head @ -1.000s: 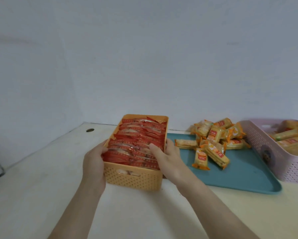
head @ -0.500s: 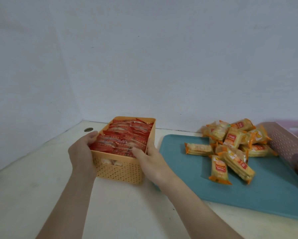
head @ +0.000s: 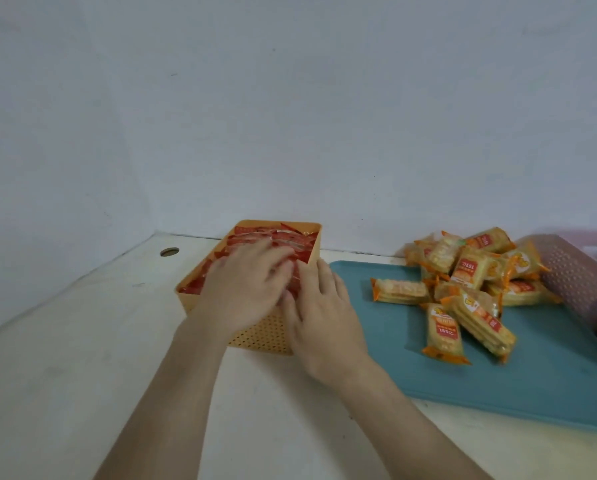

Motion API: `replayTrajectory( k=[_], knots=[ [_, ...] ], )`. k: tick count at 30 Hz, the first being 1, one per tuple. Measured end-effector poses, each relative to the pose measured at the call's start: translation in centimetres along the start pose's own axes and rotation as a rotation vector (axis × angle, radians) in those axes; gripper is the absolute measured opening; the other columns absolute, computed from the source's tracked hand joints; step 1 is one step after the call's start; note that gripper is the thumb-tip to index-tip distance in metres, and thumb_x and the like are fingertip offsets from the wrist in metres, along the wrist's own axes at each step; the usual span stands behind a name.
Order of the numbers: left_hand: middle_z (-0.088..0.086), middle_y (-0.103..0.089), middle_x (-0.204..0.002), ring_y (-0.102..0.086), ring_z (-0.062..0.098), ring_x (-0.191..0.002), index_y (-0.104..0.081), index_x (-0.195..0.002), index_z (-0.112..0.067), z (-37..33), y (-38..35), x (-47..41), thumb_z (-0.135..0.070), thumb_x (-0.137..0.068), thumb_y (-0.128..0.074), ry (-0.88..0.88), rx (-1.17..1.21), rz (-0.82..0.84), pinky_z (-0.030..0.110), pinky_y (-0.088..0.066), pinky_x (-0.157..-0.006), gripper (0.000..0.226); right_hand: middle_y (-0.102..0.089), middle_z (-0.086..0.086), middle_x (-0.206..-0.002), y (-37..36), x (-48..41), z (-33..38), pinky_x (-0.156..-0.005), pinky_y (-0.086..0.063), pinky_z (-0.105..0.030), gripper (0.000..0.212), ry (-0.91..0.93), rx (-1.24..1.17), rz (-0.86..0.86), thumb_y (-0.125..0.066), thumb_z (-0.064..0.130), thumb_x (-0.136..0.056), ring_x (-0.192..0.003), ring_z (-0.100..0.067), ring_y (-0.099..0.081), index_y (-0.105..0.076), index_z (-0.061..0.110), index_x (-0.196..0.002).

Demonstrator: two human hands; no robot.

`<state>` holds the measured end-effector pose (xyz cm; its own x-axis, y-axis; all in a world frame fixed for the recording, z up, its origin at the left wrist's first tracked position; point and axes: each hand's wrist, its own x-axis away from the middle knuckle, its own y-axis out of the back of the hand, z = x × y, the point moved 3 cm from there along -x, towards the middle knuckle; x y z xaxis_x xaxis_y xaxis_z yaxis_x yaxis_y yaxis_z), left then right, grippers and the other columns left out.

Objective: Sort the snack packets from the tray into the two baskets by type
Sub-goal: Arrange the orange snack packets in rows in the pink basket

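Observation:
An orange basket (head: 255, 341) full of red snack packets (head: 290, 239) stands on the table left of the teal tray (head: 549, 375). My left hand (head: 245, 289) lies flat on top of the red packets, fingers spread and blurred. My right hand (head: 321, 320) rests against the basket's right near corner, its fingers at the rim beside the left hand. A heap of several orange-yellow cracker packets (head: 470, 289) lies on the tray's far part. The pink basket (head: 581, 282) stands at the right edge, partly cut off.
The white table meets a pale wall just behind the baskets. A round cable hole (head: 169, 252) sits in the table's far left corner. The tray's near edge (head: 498, 417) runs close to my right forearm.
My left hand has left the basket's left side and moved onto the red packets. My right hand stays at the right side. The view has shifted left, so the basket and tray sit further right.

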<state>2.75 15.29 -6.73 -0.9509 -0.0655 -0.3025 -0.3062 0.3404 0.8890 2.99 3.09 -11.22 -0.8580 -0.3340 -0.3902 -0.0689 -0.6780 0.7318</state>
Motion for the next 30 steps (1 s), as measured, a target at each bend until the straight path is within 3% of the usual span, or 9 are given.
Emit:
replayTrajectory(
  k=[3, 6, 9, 13, 17, 20, 22, 26, 30],
  knots=[
    [-0.014, -0.018, -0.159, -0.009, 0.013, -0.148, -0.027, -0.144, -0.051, -0.2, -1.4, 0.5, -0.057, -0.098, -0.011, 0.1, -0.16, 0.347, 0.051, -0.004, -0.118, 0.048, -0.033, -0.006, -0.151, 2.0, 0.9, -0.2, -0.108, -0.036, -0.047, 0.05, -0.03, 0.144, 0.054, -0.026, 0.041, -0.095, -0.141, -0.027, -0.025, -0.038, 0.019, -0.138],
    [-0.012, -0.021, -0.159, -0.011, 0.014, -0.147, -0.031, -0.144, -0.045, -0.7, -0.8, 0.9, -0.056, -0.099, -0.019, 0.066, -0.253, 0.23, 0.052, -0.004, -0.116, 0.048, -0.032, -0.002, -0.15, 5.3, 2.2, -2.4, -0.107, -0.036, -0.045, 0.048, -0.056, 0.251, 0.091, -0.039, 0.024, -0.095, -0.137, -0.024, -0.028, -0.032, 0.022, -0.142],
    [-0.009, -0.05, -0.138, -0.041, 0.014, -0.131, -0.054, -0.129, -0.032, -3.9, -0.4, 1.8, -0.034, -0.099, -0.042, -0.137, -0.107, -0.125, 0.04, -0.028, -0.111, 0.033, -0.044, -0.001, -0.139, 9.3, 3.5, -5.6, -0.103, -0.036, -0.038, 0.048, -0.133, 0.341, 0.057, -0.04, 0.023, -0.092, -0.126, -0.025, -0.04, -0.039, 0.022, -0.139],
    [-0.017, -0.057, -0.122, -0.049, 0.003, -0.117, -0.064, -0.119, -0.027, -11.5, -4.0, 4.5, -0.022, -0.094, -0.052, -0.388, 0.265, 0.029, 0.017, -0.034, -0.103, 0.028, -0.044, -0.005, -0.14, 14.0, 5.6, -8.8, -0.104, -0.037, -0.041, 0.047, -0.204, 0.486, 0.008, -0.039, 0.031, -0.089, -0.133, -0.027, -0.034, -0.045, 0.022, -0.135],
    [-0.007, -0.037, -0.146, -0.029, 0.014, -0.137, -0.047, -0.136, -0.034, -18.6, -10.8, 5.9, -0.047, -0.09, -0.036, -0.552, 0.079, 0.224, 0.036, -0.031, -0.112, 0.049, -0.032, -0.002, -0.15, 19.0, 8.8, -12.9, -0.103, -0.033, -0.05, 0.05, -0.33, 0.671, -0.094, -0.047, 0.035, -0.089, -0.144, -0.024, -0.018, -0.039, 0.029, -0.137],
    [-0.003, -0.002, -0.163, 0.004, 0.014, -0.149, -0.025, -0.147, -0.04, -21.2, -14.2, 6.1, -0.058, -0.094, -0.033, -0.53, -0.111, 0.313, 0.043, -0.004, -0.12, 0.056, -0.025, -0.009, -0.155, 21.6, 10.2, -17.0, -0.108, -0.022, -0.054, 0.055, -0.505, 0.737, -0.097, -0.046, 0.029, -0.087, -0.146, -0.029, -0.013, -0.031, 0.029, -0.14],
    [-0.005, 0.003, -0.163, 0.01, 0.012, -0.148, -0.02, -0.148, -0.042, -22.1, -15.3, 6.1, -0.06, -0.096, -0.029, -0.474, -0.137, 0.333, 0.047, 0.002, -0.119, 0.056, -0.03, -0.011, -0.153, 22.7, 11.0, -19.0, -0.107, -0.022, -0.055, 0.054, -0.57, 0.723, -0.098, -0.042, 0.024, -0.089, -0.144, -0.03, -0.018, -0.031, 0.029, -0.142],
    [-0.008, -0.016, -0.16, -0.005, 0.013, -0.147, -0.038, -0.139, -0.039, -23.0, -16.0, 5.6, -0.06, -0.096, -0.025, -0.336, -0.204, 0.305, 0.051, -0.005, -0.117, 0.05, -0.061, -0.002, -0.117, 23.7, 12.0, -21.0, -0.091, -0.03, -0.048, 0.052, -0.435, 0.804, -0.206, -0.044, 0.017, -0.085, -0.115, -0.026, -0.05, -0.045, 0.033, -0.134],
    [-0.014, -0.056, -0.122, -0.043, 0.013, -0.122, -0.062, -0.111, -0.031, -23.0, -14.5, 3.0, -0.043, -0.096, -0.034, -0.259, -0.33, 0.081, 0.043, -0.025, -0.1, 0.034, -0.068, 0.003, -0.101, 24.3, 12.0, -19.6, -0.089, -0.02, -0.045, 0.04, -0.416, 0.826, -0.227, -0.041, 0.016, -0.084, -0.102, -0.022, -0.059, -0.056, 0.03, -0.119]
  ],
)
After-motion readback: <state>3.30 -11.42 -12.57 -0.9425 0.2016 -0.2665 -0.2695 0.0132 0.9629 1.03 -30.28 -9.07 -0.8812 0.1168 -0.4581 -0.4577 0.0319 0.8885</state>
